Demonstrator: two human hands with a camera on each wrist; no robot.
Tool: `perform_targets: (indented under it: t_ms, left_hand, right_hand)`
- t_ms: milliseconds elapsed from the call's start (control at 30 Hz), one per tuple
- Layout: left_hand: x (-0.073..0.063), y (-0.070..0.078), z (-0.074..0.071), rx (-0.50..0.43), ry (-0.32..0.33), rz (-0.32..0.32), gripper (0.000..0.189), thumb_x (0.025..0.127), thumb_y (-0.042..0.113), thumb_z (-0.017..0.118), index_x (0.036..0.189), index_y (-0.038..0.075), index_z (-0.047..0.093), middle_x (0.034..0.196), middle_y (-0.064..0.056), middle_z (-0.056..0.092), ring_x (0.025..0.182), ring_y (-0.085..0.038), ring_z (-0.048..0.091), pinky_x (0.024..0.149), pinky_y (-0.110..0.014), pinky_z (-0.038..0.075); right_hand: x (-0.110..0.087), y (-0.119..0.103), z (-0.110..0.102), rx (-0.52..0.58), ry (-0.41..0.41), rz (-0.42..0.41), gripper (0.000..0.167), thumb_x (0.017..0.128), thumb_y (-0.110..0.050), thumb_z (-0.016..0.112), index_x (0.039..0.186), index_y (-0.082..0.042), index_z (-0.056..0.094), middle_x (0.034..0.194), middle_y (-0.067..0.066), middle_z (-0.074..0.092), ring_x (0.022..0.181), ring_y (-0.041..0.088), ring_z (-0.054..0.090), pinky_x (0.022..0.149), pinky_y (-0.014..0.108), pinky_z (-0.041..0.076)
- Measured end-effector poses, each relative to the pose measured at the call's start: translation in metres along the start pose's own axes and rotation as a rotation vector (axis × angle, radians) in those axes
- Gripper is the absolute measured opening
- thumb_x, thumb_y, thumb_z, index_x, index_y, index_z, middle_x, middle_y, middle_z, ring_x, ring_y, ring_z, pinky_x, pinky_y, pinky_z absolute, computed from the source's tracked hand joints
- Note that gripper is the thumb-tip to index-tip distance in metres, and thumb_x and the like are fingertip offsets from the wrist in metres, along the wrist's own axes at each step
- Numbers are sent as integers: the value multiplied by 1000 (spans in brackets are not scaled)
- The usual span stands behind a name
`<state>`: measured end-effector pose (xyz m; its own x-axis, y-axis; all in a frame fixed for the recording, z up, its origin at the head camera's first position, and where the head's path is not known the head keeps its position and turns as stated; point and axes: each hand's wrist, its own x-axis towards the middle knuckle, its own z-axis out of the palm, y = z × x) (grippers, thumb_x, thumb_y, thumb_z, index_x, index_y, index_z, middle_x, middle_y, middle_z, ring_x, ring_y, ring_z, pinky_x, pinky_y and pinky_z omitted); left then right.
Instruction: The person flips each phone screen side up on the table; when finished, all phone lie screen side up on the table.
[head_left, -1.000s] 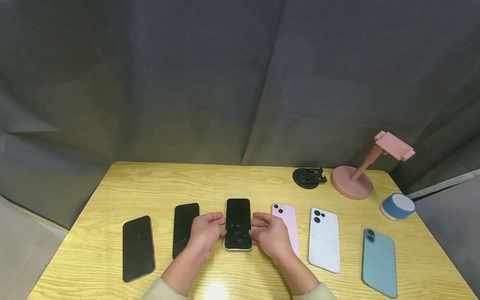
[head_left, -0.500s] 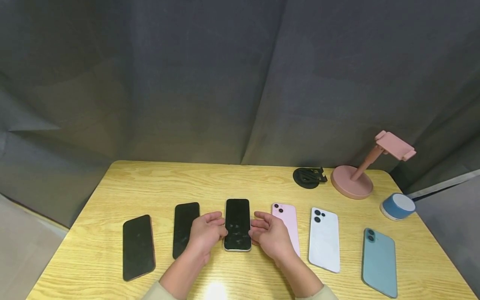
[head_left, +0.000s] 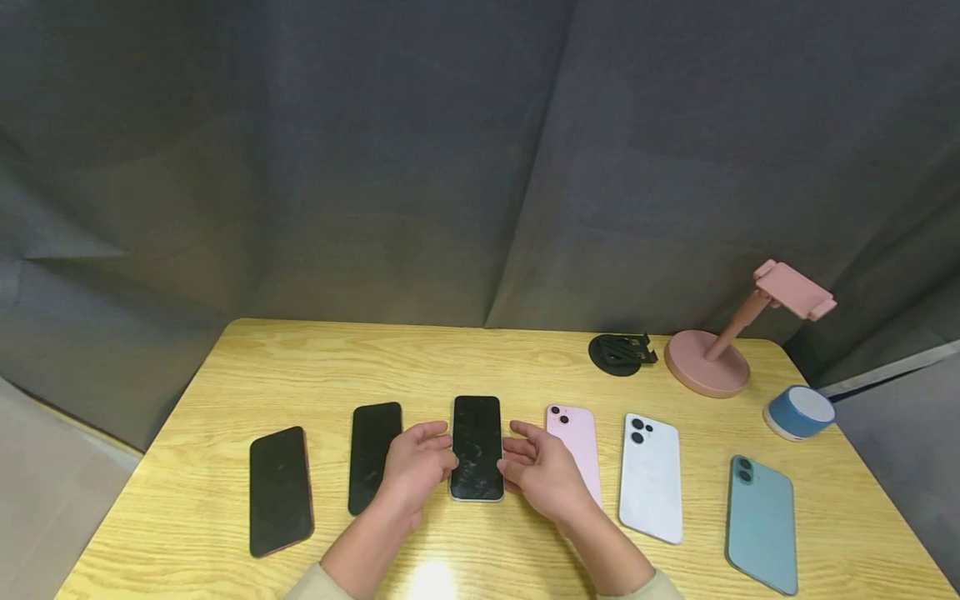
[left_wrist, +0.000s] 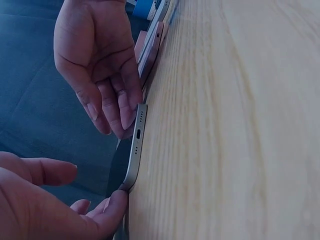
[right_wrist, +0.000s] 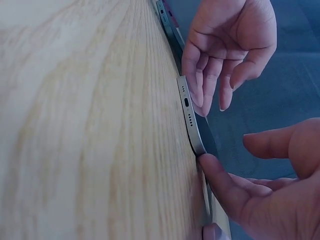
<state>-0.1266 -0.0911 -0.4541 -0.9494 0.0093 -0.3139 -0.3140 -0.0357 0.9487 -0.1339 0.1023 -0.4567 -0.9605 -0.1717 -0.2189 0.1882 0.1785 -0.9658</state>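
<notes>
A phone point(head_left: 477, 437) with a dark, smudged screen lies face up at the middle of the wooden table. Its pale bottom edge point(left_wrist: 138, 131) shows a charging port in both wrist views. My left hand point(head_left: 415, 468) is at its left side, a fingertip touching the near corner. On the other side my right hand point(head_left: 546, 473) mirrors it, one fingertip at the near right corner in the right wrist view. Both hands have loosely bent, spread fingers. The left hand partly overlaps a second dark phone point(head_left: 373, 442), and the right overlaps a pink phone point(head_left: 579, 442).
Another dark phone point(head_left: 281, 492) lies at far left. A white phone point(head_left: 651, 487) and a teal phone point(head_left: 762, 529) lie back up to the right. Behind them are a black folded stand point(head_left: 622, 354), a pink phone stand point(head_left: 708, 367) and a blue cylinder point(head_left: 799, 412).
The head view shifts slightly. The middle phone has edged a little left relative to the other phones, and both hands stay at its sides.
</notes>
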Motion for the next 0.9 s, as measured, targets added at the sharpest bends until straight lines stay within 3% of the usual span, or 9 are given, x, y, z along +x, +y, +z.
perform_targets:
  t_ms: [200,367,500,667,900]
  left_hand:
    - [0,0,7,39,36,8,57,83,-5,61,138,-7,48,134,-26,53,112,-35,56,90,-45,50]
    - [-3,1,20,138,117,40,56,82,-5,64,137,-4,52,128,-20,54,109,-34,53,77,-39,51]
    - [-7,8,32,216,147,77,59,81,-4,69,138,0,53,121,-14,55,97,-28,52,68,-34,51]
    - [-9,19,49,221,47,109,57,82,-3,72,136,-3,54,109,-13,59,86,-22,56,68,-35,53]
    - [-2,21,72,193,-109,103,50,78,-4,69,127,-9,58,100,-13,62,77,-18,61,64,-30,54]
  right_hand:
    - [-2,0,-4,-67,34,-28,59,89,6,67,143,12,42,126,29,60,109,35,64,80,40,57]
    - [-6,2,-12,-191,93,-64,55,87,-1,74,137,8,53,109,15,69,94,23,69,81,33,56]
    - [-13,3,-24,-207,113,-63,46,88,-6,76,130,4,61,97,6,70,84,18,68,70,29,56]
    - [-23,2,-41,-181,125,-19,41,89,-7,75,127,4,63,94,5,69,82,18,68,63,30,56]
    - [-30,4,-68,-233,200,13,46,89,-5,74,131,4,60,97,6,70,88,18,68,72,25,54]
